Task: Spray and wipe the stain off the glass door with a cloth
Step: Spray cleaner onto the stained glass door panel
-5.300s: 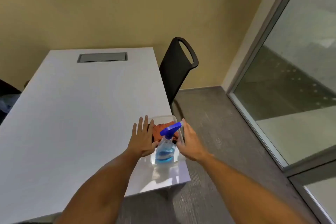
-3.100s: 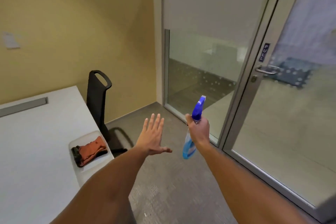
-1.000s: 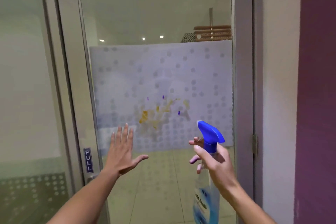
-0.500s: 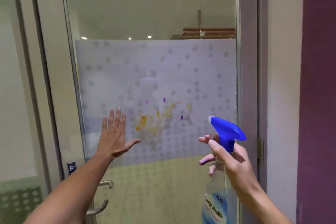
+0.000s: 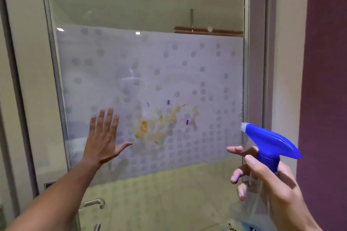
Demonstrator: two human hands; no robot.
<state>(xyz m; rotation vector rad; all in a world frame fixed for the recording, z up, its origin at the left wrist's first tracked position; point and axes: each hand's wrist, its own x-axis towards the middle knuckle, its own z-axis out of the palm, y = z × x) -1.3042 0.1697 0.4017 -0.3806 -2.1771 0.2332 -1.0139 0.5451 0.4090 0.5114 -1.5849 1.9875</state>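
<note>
The glass door [image 5: 131, 15] fills the view, with a frosted, dotted band across its middle. A yellow-orange stain [image 5: 155, 125] with a few purple marks sits on that band. My left hand [image 5: 103, 137] is raised flat with fingers spread, just left of the stain, at or close to the glass. My right hand [image 5: 270, 184] grips the neck of a spray bottle [image 5: 270, 142] with a blue trigger head; its nozzle points left toward the stain. The index finger reaches to the trigger. No cloth is in view.
The metal door frame [image 5: 255, 62] runs up the right side beside a purple wall [image 5: 326, 80]. A metal door handle [image 5: 93, 203] sticks out at the lower left, under my left forearm. Another glass panel [image 5: 20, 80] stands to the left.
I have come closer to the door, so the stain looks bigger. The spray bottle has risen and shifted right. My left hand stays spread beside the stain.
</note>
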